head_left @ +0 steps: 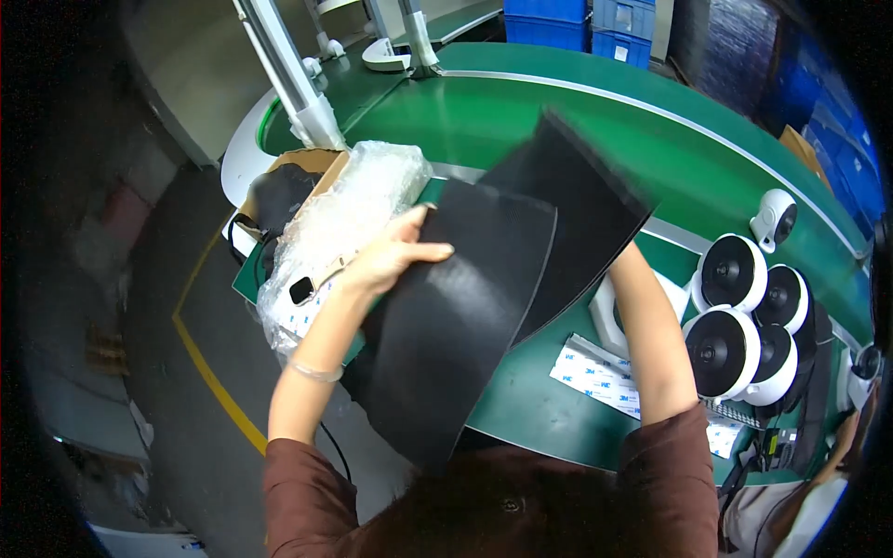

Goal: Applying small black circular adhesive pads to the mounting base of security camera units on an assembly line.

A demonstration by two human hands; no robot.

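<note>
Two broad black flexible sheets are raised in front of me, overlapping. My left hand (395, 251) grips the left edge of the nearer black sheet (456, 298), thumb on its face and fingers behind it. The farther black sheet (586, 205) tilts up to the right and is blurred along its upper edge. My right forearm (651, 325) reaches up behind this sheet, which hides the hand and its fingers. Clear bubble wrap (349, 214) lies on the table beside my left hand.
White round devices with black faces (730, 270) cluster at the right. Near my right forearm lie white printed backing strips (595, 372). An open cardboard box (321, 172) holds dark items at the left. A green curved conveyor (465, 112) runs behind; blue crates (549, 23) stand beyond.
</note>
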